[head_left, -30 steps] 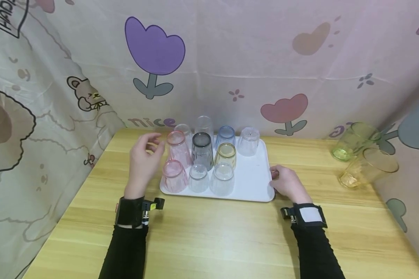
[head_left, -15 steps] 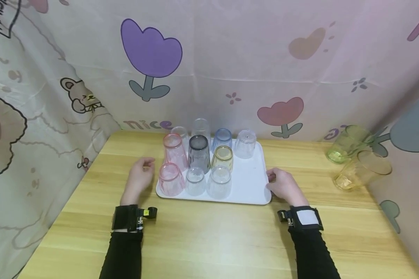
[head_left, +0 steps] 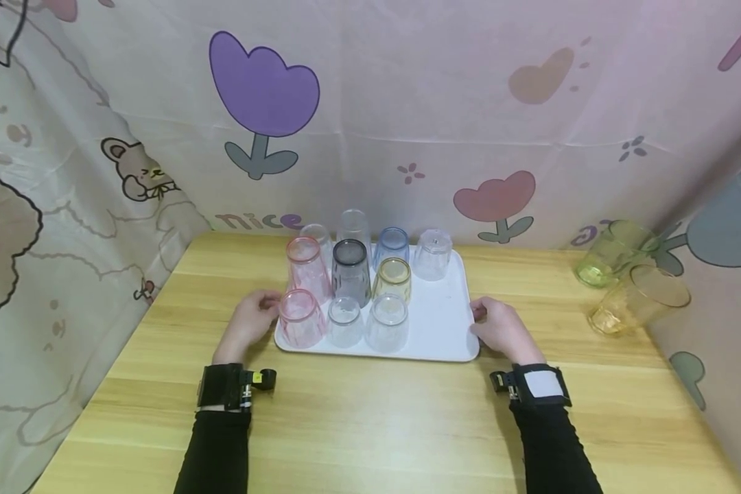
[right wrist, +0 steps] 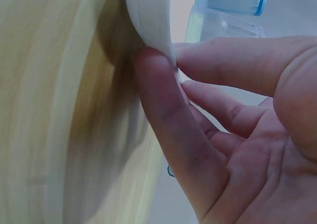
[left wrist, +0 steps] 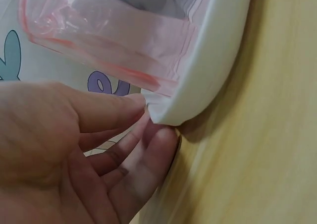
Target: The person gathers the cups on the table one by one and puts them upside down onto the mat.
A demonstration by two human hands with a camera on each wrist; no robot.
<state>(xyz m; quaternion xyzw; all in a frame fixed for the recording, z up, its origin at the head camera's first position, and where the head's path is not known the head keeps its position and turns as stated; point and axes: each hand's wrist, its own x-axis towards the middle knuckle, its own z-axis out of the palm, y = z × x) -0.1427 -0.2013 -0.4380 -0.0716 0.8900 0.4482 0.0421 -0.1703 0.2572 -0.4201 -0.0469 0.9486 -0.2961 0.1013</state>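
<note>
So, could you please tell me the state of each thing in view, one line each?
left hand: pinching the tray's left rim.
right hand: pinching the tray's right rim.
white tray: on the table, loaded with cups.
cups on the tray: upside down.
green cup: on its side, off the tray.
yellow cup: on its side, off the tray.

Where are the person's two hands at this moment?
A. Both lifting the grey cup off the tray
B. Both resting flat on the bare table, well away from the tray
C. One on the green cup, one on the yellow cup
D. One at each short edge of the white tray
D: the left hand pinches the left rim of the white tray, and the right hand pinches its right rim, as both wrist views show.
</note>
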